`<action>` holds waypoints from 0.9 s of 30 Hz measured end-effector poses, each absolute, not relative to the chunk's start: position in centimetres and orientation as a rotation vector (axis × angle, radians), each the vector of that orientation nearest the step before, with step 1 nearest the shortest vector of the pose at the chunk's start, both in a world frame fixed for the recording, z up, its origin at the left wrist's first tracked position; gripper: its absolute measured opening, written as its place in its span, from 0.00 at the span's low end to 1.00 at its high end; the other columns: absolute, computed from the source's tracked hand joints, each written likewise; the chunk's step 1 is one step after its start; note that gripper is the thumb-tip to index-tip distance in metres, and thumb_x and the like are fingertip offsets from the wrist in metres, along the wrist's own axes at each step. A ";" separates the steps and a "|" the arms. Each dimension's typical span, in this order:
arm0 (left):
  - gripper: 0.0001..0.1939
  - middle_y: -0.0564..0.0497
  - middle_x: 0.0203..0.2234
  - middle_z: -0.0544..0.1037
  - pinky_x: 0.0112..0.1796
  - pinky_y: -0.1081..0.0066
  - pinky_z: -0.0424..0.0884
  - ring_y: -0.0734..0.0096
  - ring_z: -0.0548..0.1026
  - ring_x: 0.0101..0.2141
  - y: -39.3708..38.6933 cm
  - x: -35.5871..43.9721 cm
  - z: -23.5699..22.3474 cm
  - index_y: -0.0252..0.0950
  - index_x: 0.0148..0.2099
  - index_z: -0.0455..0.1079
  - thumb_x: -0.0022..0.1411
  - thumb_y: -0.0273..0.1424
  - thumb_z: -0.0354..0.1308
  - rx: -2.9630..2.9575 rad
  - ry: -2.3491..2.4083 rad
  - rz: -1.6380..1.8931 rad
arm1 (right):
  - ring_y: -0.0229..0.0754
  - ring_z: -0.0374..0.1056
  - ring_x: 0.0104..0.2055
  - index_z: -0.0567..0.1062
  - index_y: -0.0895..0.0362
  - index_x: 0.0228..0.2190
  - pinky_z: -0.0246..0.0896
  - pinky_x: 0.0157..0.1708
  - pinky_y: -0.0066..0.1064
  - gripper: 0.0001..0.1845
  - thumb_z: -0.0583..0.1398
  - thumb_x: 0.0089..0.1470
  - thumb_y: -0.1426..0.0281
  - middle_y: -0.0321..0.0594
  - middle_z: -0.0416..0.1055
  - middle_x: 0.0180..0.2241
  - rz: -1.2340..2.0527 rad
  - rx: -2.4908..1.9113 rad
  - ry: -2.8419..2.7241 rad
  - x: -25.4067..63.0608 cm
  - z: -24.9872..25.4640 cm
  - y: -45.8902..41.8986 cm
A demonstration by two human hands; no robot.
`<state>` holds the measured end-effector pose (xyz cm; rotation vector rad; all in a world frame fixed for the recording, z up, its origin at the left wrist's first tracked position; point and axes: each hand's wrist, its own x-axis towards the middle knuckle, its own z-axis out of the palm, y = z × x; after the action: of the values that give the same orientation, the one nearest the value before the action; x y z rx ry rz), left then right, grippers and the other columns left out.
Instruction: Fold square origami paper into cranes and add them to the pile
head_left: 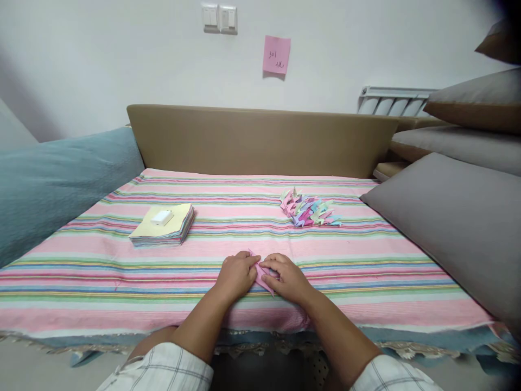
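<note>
Head view: the work surface is a low bed or seat, covered by a striped cloth in pink, white, green, blue and yellow (228, 217). A folded pink sheet of paper (262, 279) lies near the middle of the cloth's front edge. The left hand (240, 271) bears on the paper from its left side, fingers bent and close together, fingertips over its upper part. The right hand (285, 277) contacts the right side of the paper, its thumb and fingers slightly parted at the folds.

Toward the left edge of the cloth stands a squared stack of multicoloured paper sheets with a pale yellow top sheet (179, 214). A small white block-shaped object (161, 218) rests on that sheet. Right of centre, toward the rear edge, lies a cluster of folded paper pieces in pink, purple, green and blue (309, 210). A large grey cushion (456, 228) covers the right edge of the cloth.
</note>
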<state>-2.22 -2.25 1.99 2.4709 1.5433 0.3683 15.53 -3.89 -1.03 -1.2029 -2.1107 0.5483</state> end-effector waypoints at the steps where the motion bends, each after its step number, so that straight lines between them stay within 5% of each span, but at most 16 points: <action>1: 0.21 0.47 0.44 0.74 0.45 0.65 0.66 0.63 0.72 0.42 -2.3 -2.2 2.0 0.42 0.53 0.69 0.58 0.27 0.48 2.477 1.539 0.361 | 0.43 0.62 0.46 0.74 0.55 0.44 0.58 0.48 0.36 0.17 0.59 0.50 0.69 0.42 0.68 0.42 0.529 -1.219 -2.131 15.5 -1.0 -3.9; 27: 0.21 0.45 0.41 0.71 0.43 0.61 0.63 0.60 0.70 0.42 -2.6 -2.1 1.9 0.44 0.54 0.68 0.60 0.30 0.46 2.560 1.545 0.243 | 0.43 0.60 0.41 0.73 0.55 0.43 0.58 0.43 0.34 0.15 0.58 0.53 0.68 0.42 0.65 0.37 0.306 -1.325 -2.260 14.7 -0.9 -4.4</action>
<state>-2.11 -2.56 1.92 2.5595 1.5455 0.2426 14.72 -4.36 -0.88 -1.3250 -2.2597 0.3057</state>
